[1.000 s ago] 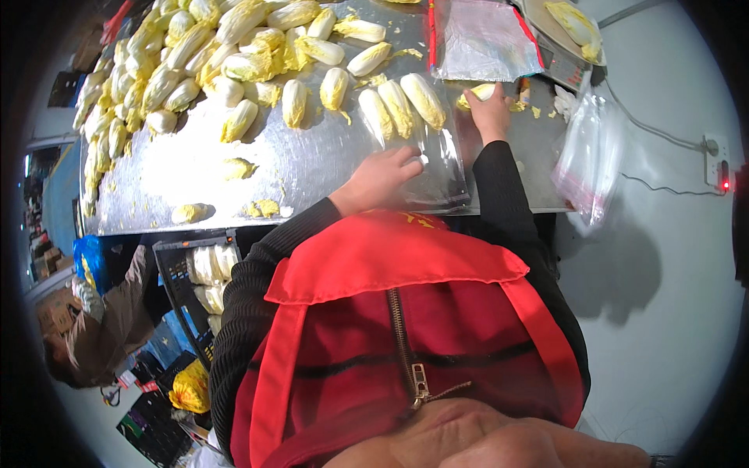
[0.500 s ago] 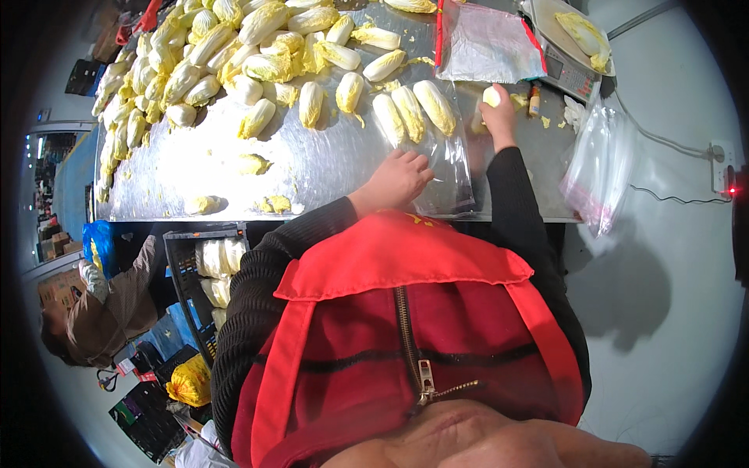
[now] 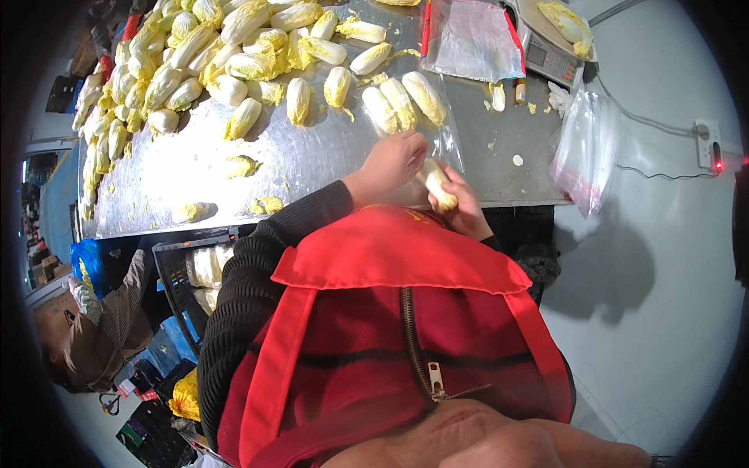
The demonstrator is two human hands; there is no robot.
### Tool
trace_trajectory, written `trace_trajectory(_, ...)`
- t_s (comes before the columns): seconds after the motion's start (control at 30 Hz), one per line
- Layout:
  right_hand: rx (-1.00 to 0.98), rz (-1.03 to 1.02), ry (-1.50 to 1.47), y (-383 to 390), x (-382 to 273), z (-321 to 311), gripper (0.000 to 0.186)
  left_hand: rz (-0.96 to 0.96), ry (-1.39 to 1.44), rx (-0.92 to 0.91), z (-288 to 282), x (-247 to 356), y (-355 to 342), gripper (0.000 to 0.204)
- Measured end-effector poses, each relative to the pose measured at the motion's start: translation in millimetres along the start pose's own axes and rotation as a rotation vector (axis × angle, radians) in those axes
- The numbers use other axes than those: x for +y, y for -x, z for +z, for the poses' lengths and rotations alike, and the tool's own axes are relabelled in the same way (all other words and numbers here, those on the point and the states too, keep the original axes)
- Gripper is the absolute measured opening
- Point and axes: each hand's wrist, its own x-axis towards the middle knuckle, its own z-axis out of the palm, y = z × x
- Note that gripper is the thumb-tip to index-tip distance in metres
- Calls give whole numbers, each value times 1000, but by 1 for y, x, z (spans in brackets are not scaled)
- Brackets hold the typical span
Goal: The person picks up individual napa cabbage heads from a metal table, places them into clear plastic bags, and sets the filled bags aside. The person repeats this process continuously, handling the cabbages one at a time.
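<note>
In my right hand [image 3: 462, 204], close to the table's front edge, a small yellow-white napa cabbage [image 3: 438, 186] is gripped with the fingers wrapped round it. My left hand [image 3: 390, 165] is just left of that cabbage's far end, its fingers curled; whatever they may hold is hidden. Beyond my hands, three napa cabbages [image 3: 399, 104] lie side by side on a clear plastic bag [image 3: 451, 140] spread flat on the metal table [image 3: 312, 168].
A big heap of napa cabbages [image 3: 168, 82] covers the far left. At the far right stand a scale [image 3: 550, 61] with a cabbage on it and a silver pouch with red edges [image 3: 473, 43]. Clear plastic bags [image 3: 585, 152] hang over the right edge. Another person [image 3: 105, 331] is at the left.
My right hand has drawn back from near the silver pouch to the table's front edge, bringing a cabbage. My left hand has lifted slightly toward it, its fingers curled. The view has shifted somewhat.
</note>
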Motion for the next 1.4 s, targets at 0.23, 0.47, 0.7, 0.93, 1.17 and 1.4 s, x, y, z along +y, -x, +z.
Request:
trace_trajectory(0.23,488,-897,1050,-45,-3,16,61,90,-25,-61,-5,-1,1,12)
trace_trajectory(0.47,308,-402,76,-44,-1,15,50,179,-42,-58,-1,-5,-4,16)
trace_trajectory(0.7,229,-370,-179,-58,-4,21,47,154,-35,-150,7,-7,-1,18)
trace_trajectory(0.93,139,-594,339,-91,-13,28,57,-67,157,-348,-14,-12,-17,26)
trace_trajectory(1.17,293,-673,479,-100,-17,21,45,-125,-243,124,-36,-98,-94,25)
trace_trajectory(1.4,283,-576,333,-105,-21,30,57,-482,-149,-348,-28,-145,-134,49)
